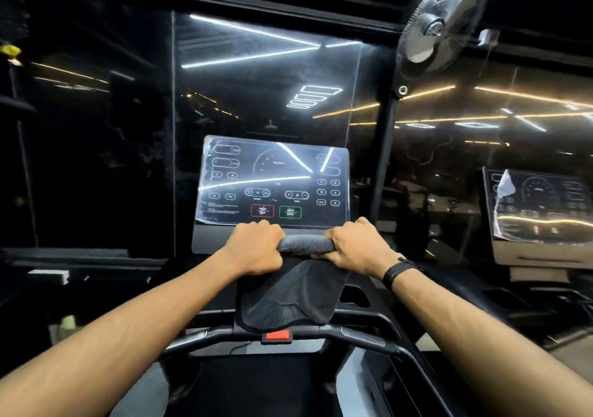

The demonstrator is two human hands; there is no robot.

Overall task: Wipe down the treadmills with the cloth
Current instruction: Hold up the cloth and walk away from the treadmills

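cloth (pixel 290 294): dark grey, fuzzy nap, rolled top edge a lighter grey. Treadmill console (pixel 272 181): black glossy panel, white outline icons, white light streaks across it. Low on console: red-outlined button (pixel 262 210), green-outlined button (pixel 290 212) just right of it. Below console: red safety tab (pixel 277 335) on black handlebar (pixel 362 336) with silver grip patches. Right of console: black wristband (pixel 398 270), black fan (pixel 439 28).
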